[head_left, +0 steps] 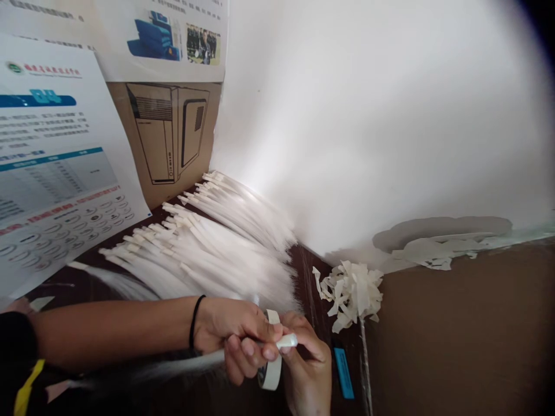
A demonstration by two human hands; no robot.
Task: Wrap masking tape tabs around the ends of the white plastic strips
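Observation:
My left hand (247,338), with a black band at its wrist, is closed around a thin bundle of white fibres (191,364). The loose fibres trail off to the left, and the wrapped white tip (287,341) sticks out past my thumb. My right hand (307,361) meets it from the right, thumb and index finger closed about this tip; its other fingers are partly hidden. A roll of masking tape (273,375) stands on edge between both hands, against the left fingertips. Which hand bears the roll I cannot tell.
Several similar taped fibre bundles (208,248) lie in rows behind my hands on the dark table. A clump of torn tape strips (355,292) and a blue strip (343,372) are at the right. A printed sheet (52,173), cardboard (173,133) and a white panel (368,115) stand behind.

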